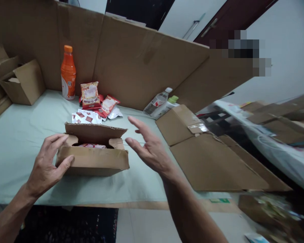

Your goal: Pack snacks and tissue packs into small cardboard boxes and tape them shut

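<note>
A small brown cardboard box (96,158) stands near the front of the table, its long back flap raised and its side flaps folded partly inward. Through the gap a red and white packet (92,146) shows inside; the rest of the contents is hidden. My left hand (49,162) grips the box's left end, thumb on the front wall and fingers on the left flap. Just right of the box, my right hand (148,146) hovers with fingers apart and holds nothing. Behind the box lie several snack packets (90,96), red ones and a white one (86,117).
An orange drink bottle (68,74) stands at the back left, near open cardboard boxes (27,82). A clear bottle (158,101) and a green-capped bottle (167,107) lean at the back right. Flattened cardboard (212,162) overhangs the right side. A tall cardboard wall (147,60) closes the back.
</note>
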A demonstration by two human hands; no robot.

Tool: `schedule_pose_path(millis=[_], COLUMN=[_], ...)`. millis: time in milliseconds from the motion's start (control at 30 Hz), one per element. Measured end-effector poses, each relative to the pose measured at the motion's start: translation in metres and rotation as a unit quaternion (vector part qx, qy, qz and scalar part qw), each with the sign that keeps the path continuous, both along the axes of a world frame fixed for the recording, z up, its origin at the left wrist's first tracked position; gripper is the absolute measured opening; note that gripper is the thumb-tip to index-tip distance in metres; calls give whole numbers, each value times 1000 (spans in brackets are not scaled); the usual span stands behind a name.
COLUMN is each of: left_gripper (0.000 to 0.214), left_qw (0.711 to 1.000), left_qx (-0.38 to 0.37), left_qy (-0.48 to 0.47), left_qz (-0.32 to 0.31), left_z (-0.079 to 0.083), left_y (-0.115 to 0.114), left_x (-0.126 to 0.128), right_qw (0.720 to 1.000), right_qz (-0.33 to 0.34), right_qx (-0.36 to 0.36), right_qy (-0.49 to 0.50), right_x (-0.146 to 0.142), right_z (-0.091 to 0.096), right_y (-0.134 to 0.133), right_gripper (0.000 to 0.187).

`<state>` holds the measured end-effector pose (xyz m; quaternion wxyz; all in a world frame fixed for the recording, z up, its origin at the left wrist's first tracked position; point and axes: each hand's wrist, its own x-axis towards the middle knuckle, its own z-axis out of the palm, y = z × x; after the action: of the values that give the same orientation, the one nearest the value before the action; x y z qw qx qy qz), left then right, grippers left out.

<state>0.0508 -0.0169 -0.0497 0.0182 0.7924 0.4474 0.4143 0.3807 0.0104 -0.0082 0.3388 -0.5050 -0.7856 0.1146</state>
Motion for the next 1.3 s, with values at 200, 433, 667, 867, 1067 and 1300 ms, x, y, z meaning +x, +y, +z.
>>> schedule_pose_path(millis=[200,433,667,867,1067,1300], left_gripper=[51,37,39,39,51,49], left_qw=[996,992,993,991,984,982], left_qx=[-27,-35,-13,-12,-41,-22], left_qy=[57,67,64,62,76,131], left_qz=[-55,-100,-99,-119,-158,-135], left_z=[-6,-13,-14,-10,-15,-74], left_y=[12,22,30,33,26,40], left_x=[-2,-9,-17,-6,32,42], right_qw=[983,965,946,959,985,958], right_qz=[145,160,224,201,107,-248], right_qx=[-56,-31,-90,-82,-61,-48], right_qy=[-94,-207,-217,-184,-120,-138], right_x=[2,6,-11,-5,55,165], right_z=[-31,-30,-26,-30,-45,-64], right_y=[-13,-13,27,-9,-69,-63], right_gripper=[49,75,92,72,64,55])
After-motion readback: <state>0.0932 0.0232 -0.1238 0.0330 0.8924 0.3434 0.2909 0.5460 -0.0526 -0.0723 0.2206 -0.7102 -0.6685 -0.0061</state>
